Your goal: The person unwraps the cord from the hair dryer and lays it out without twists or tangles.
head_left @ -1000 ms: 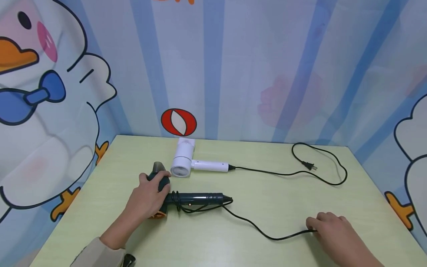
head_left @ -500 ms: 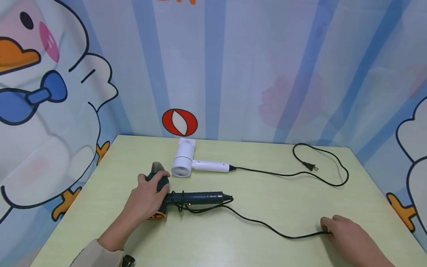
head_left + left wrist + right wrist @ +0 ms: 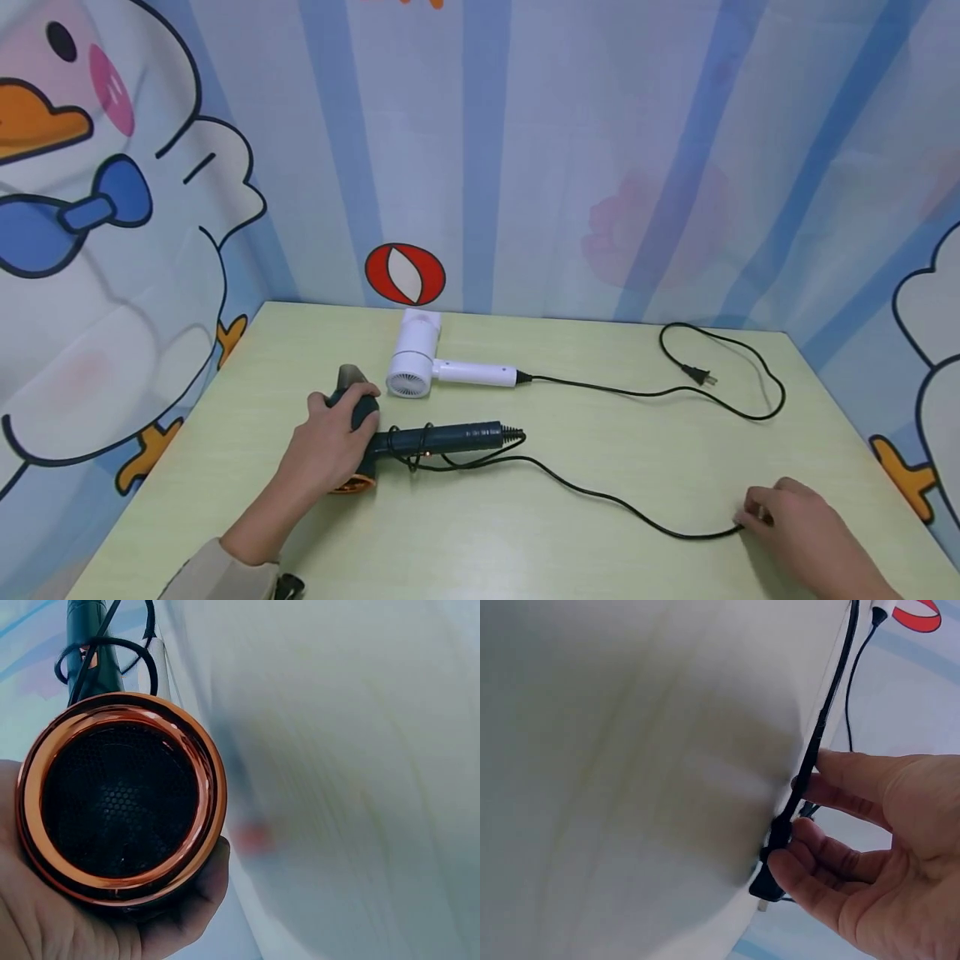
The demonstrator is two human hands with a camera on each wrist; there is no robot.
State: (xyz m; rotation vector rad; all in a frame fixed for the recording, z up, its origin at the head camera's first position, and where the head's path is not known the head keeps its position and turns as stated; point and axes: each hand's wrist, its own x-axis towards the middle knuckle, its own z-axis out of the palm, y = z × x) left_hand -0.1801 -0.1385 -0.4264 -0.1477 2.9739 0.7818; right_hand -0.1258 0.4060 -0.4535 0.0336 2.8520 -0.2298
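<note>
The left grip [image 3: 330, 447] curls round the dark hair dryer [image 3: 457, 438], while the right grip [image 3: 806, 533] pinches its black cord [image 3: 820, 729].

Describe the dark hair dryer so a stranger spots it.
On the pale table, find the white hair dryer, then look just nearer the camera. The dark blue-green dryer there is gripped by the left hand. Unlike its white neighbour, it has a copper-coloured rim and cord looped round its handle.

Head view, downward; wrist views, close on dryer [image 3: 120, 799], plug [image 3: 766, 883]
</note>
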